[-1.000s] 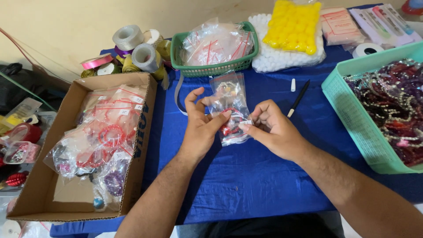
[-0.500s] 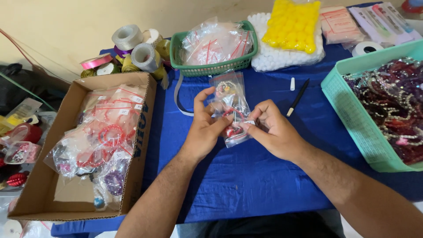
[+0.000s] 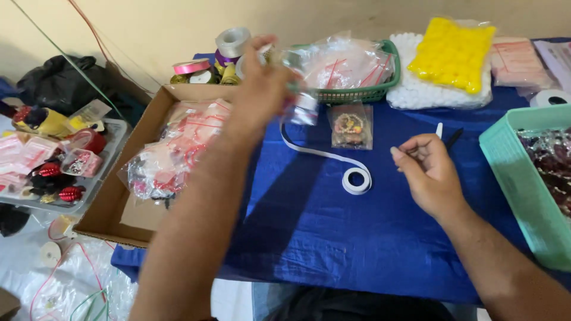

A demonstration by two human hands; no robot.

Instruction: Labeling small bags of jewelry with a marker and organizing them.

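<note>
Nearest, bare forearms reaching out over a blue plastic table cover [image 3: 333,238], creased and shiny. Right hand [image 3: 429,172] low over the cover, fingers loosely curled, thumb and forefinger narrowed together; whether anything is pinched there cannot be told. Just left of it, a white tape roll [image 3: 357,180] lying flat, its loose strip trailing up and leftward toward the raised hand. Beyond the roll, a small clear zip bag of beaded jewellery [image 3: 352,126] flat on the cover, long axis running away from the body, red-striped seal end at the far side. Left hand [image 3: 262,83] lifted above the table, closed on a clear plastic packet [image 3: 300,107], blurred, hanging long-axis downward from the fingers beside the green basket [image 3: 363,94]. On the left, an open cardboard box [image 3: 113,208] heaped with filled zip bags; on the right, a mint-green plastic crate [image 3: 517,178] of dark beads. Farther back, ribbon spools [image 3: 232,43], a yellow ball pack [image 3: 452,53] on white padding, then a plain cream wall [image 3: 148,24].
</note>
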